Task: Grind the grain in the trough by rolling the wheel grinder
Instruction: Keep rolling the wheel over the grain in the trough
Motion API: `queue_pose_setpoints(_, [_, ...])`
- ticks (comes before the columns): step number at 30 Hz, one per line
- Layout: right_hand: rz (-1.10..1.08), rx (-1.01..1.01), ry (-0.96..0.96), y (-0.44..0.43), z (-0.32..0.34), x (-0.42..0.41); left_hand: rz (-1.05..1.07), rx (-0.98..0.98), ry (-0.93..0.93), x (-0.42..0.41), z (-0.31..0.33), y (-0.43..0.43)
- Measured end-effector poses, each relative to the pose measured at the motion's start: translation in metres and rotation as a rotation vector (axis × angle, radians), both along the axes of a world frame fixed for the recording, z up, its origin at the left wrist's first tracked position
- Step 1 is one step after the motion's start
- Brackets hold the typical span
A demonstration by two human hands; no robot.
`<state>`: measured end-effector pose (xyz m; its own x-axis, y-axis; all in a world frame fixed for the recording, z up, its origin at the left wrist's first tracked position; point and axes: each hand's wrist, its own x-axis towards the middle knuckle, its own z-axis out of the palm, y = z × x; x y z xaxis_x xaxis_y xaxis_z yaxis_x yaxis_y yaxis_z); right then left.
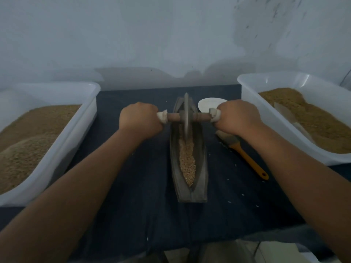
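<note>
Left hand (139, 120) and right hand (237, 117) each clench an axle (173, 117) end; the wheel (186, 114) stands far in the trough (173, 158), seemingly upright. Press evenly, rolling it near over the grain (187, 160).

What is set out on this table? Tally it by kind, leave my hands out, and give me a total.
Tubs of grain: 2
Trough: 1
Wheel grinder: 1
Brush: 1
White disc: 1
Pale flat piece in the right tub: 1
Total: 7
</note>
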<state>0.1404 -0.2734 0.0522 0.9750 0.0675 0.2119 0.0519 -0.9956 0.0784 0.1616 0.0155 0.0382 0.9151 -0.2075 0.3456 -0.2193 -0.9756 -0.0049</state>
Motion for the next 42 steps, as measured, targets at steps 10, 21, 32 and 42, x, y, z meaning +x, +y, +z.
queue_pose_setpoints(10, [0.162, 0.074, 0.279, -0.012, 0.011, -0.083, -0.206, 0.018, -0.161, -0.093, -0.030, 0.037])
queue_pose_setpoints(21, [-0.033, 0.068, 0.055, -0.005, -0.009, -0.011, -0.007, 0.083, 0.024, -0.015, 0.008, -0.001])
queue_pose_setpoints(32, [0.064, 0.046, 0.085, -0.007, -0.005, -0.056, -0.059, 0.063, -0.027, -0.061, -0.018, 0.022])
queue_pose_setpoints(42, [0.019, -0.045, 0.094, 0.002, 0.009, -0.020, 0.010, -0.023, 0.031, -0.037, -0.020, 0.013])
